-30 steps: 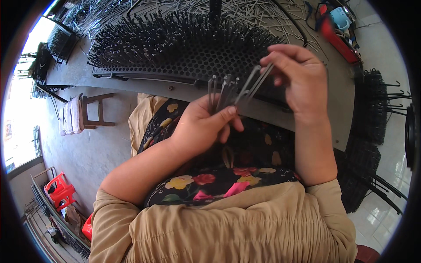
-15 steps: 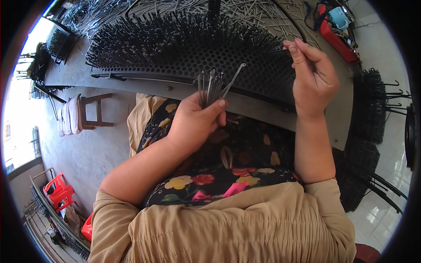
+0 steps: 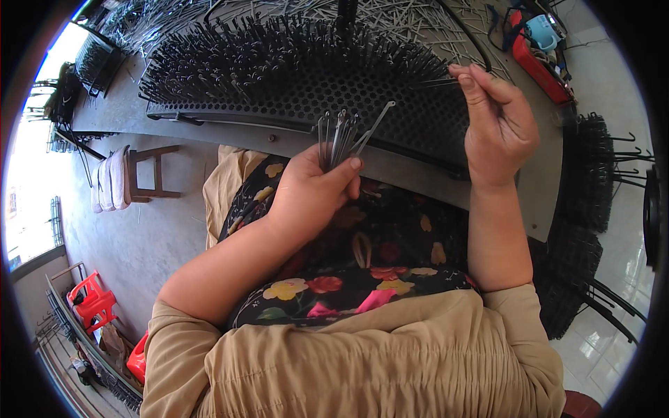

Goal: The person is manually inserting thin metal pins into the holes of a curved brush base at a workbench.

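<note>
My left hand (image 3: 310, 184) is closed around a small bundle of thin metal rods (image 3: 339, 139) with eyelet ends pointing up. One rod (image 3: 376, 129) leans out of the bundle to the right. At the right end of a black perforated rack (image 3: 306, 90), my right hand (image 3: 503, 136) pinches a single thin metal rod (image 3: 436, 83) between thumb and fingertips. That rod points left, over the rack's holes. Many dark rods (image 3: 230, 66) stand upright in the rack's left and rear rows, while holes show along its front and right.
Loose metal rods (image 3: 397, 24) lie piled behind the rack on the grey table (image 3: 230, 136). A red tray (image 3: 536, 66) with a light blue cup (image 3: 542, 33) sits at the back right. Black racks of hooks (image 3: 592, 171) stand beyond the right edge; a wooden stool (image 3: 150, 174) is at left.
The rod in my right hand now shows more clearly, stretching left from the fingertips. My left hand and its bundle look nearly the same, with only a slight shift of the whole view.
</note>
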Motion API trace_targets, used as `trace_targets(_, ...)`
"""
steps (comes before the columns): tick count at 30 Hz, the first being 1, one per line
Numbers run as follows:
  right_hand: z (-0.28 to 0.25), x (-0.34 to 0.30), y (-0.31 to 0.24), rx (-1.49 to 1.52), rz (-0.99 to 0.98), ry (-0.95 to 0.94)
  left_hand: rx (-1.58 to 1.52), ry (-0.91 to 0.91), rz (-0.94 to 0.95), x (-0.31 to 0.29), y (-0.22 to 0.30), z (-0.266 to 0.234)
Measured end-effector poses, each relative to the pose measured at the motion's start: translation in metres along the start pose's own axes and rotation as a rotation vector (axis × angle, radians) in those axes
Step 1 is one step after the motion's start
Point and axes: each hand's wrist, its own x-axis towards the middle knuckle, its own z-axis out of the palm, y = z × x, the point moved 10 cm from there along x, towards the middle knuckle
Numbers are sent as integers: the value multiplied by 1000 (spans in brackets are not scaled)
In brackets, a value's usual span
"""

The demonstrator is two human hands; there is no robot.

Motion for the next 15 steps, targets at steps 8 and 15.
trace_targets(8,-14,13,13,-66,244,35,-9,-10,-14,0,2,0)
trace_targets(15,-20,11,15,47,229,90,-10,-16,0,-1,2,0)
